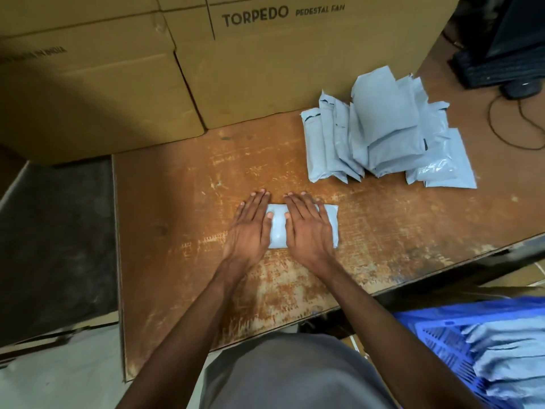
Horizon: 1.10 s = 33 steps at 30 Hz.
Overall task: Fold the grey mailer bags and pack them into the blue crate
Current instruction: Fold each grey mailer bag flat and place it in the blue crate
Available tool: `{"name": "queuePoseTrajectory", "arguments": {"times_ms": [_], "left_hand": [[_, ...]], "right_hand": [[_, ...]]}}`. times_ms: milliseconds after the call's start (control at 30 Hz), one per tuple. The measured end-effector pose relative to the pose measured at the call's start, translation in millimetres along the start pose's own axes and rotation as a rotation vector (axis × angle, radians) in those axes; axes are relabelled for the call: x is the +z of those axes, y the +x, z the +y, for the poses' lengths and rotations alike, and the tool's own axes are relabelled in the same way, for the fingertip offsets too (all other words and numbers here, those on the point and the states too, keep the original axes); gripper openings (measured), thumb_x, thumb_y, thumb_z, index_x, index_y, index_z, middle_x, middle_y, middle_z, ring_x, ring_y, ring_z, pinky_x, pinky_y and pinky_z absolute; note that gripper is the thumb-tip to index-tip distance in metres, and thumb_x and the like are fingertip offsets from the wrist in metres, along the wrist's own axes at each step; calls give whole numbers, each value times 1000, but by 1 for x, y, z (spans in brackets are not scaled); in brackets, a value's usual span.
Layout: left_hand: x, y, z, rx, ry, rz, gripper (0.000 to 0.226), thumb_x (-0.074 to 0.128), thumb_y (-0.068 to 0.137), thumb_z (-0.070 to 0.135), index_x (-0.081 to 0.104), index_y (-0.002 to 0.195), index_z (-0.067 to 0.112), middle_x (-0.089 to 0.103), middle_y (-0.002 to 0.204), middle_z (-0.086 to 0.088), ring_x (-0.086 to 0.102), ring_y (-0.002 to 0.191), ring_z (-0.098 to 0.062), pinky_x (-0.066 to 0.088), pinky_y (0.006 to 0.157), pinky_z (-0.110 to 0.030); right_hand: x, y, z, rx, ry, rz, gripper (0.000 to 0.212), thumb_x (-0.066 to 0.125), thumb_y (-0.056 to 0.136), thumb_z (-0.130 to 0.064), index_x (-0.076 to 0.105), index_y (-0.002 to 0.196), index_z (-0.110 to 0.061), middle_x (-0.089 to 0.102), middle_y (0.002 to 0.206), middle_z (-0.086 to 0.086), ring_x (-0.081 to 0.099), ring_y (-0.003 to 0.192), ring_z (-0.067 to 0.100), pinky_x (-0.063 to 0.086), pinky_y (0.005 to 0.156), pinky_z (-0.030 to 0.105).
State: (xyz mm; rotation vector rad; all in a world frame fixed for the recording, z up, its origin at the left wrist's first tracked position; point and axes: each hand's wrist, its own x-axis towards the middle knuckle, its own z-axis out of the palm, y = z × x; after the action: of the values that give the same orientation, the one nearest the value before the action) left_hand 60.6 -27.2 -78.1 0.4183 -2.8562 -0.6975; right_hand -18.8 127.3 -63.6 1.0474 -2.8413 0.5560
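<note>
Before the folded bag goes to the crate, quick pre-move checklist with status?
1. Both hands on the bag: left hand and right hand press flat on the folded bag. Ok.
2. Bag gripped for lifting: fingers straight, no grip. Not ok.
3. Fold holds by itself: cannot tell while pressed.
4. Crate within reach: blue crate sits low on the right. Ok.
5. Room in the crate: bags already inside, only a corner in view. Cannot tell.
6. Remaining pile on the table: apart from hands. Ok.

Your worn brown table (182, 202) bears large cardboard boxes (280, 69) along its far edge, one printed "TORPEDO PEDESTAL FAN". At the table's far right corner you have a black keyboard (498, 70), with a black mouse (520, 89) just beside it, cable trailing.
</note>
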Motion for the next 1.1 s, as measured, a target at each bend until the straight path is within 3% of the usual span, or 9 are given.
{"name": "queuePoseTrajectory", "arguments": {"times_ms": [167,300,533,967,1100], "left_hand": [[-3,-1,5,125,36,26,51,25,113,30,39,157,10,40,162,-4,27,155,-17,20,127,-40],[-1,-1,8,68,-79,10,51,26,112,31,45,153,10,48,157,-7,35,151,-20,27,125,-38],[-1,-1,1,95,-69,-26,56,24,112,44,39,157,14,43,160,-4,34,151,-20,28,125,-41],[-6,2,8,84,-44,-90,57,22,113,42,30,161,13,33,167,-3,20,157,-15,18,128,-36],[-8,2,8,66,-72,-105,59,18,112,47,28,162,18,29,168,0,19,157,-14,22,127,-43]], "right_hand": [[-8,-6,18,-53,68,-43,52,26,112,-38,42,157,-16,44,161,2,30,154,20,19,128,42],[-14,-21,48,-58,34,-40,54,22,112,-42,34,161,-23,38,164,-2,24,156,18,21,127,48],[-10,-21,54,-61,115,-29,52,29,111,-38,34,160,-23,36,165,-3,23,156,17,18,127,47],[-9,-14,58,-88,159,-44,49,31,112,-37,40,157,-18,41,161,2,33,151,21,25,124,49],[-14,-16,55,-82,226,-30,48,36,111,-37,43,154,-18,43,157,3,37,148,22,29,121,48]]}}
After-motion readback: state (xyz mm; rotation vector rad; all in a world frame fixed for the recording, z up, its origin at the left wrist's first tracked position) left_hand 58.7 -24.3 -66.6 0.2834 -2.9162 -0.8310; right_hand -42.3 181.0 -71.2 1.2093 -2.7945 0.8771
